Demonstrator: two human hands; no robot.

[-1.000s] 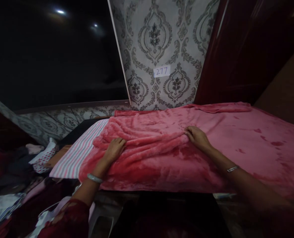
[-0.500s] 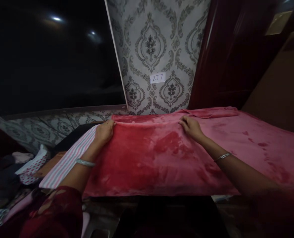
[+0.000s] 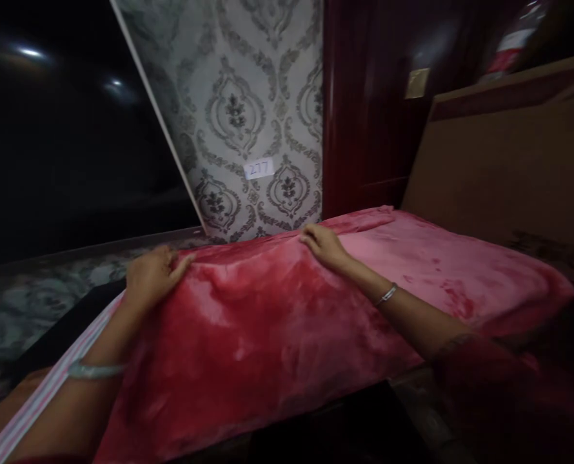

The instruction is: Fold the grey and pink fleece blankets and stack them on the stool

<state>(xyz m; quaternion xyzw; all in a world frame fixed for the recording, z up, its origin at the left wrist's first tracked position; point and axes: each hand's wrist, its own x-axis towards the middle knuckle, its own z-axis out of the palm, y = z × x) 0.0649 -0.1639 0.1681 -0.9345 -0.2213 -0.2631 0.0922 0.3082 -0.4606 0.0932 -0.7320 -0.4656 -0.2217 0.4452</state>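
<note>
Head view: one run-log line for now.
left hand: holding red blanket | right hand: pinching same blanket | striped cloth: by left forearm | label: on patterned wall

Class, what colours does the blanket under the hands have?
The blanket is mottled red and pink, best seen in the head view.

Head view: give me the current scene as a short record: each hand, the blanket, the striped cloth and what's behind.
Left hand: at the blanket's raised left part; exact grip unclear
Right hand: pinching the blanket's raised fold
Blanket: pink and red, spread out, lifted between the hands
Striped cloth: partly hidden behind the left forearm
Behind: dark screen, patterned wall with a "277" card, cardboard at right
</note>
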